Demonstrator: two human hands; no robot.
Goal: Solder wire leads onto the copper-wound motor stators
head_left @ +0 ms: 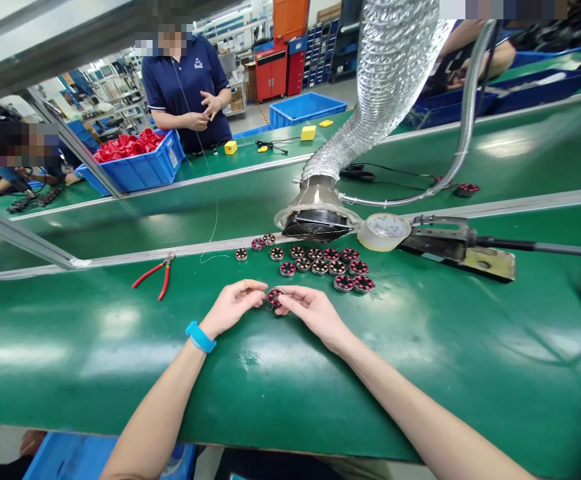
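My right hand (310,308) pinches a small motor stator (274,297), a round part with reddish-pink coils around a dark centre. Close against its left side is my left hand (235,303), thumb and fingers drawn together; whatever lies between the fingertips is too small to make out. A short thin wire shows under the held stator. Beyond my hands, several more stators (319,267) lie in loose rows on the green workbench (250,400), some with coppery coils. Red-handled pliers (163,277) rest with handles spread, left of my hands. A blue band circles my left wrist.
A fume extraction hood (318,217) on a silver duct hangs behind the stators. Right of it are a tape roll (384,230) and a metal tool (463,247) with a cable. Past the rail, a co-worker (188,93) stands by a blue crate (143,170) of red parts.
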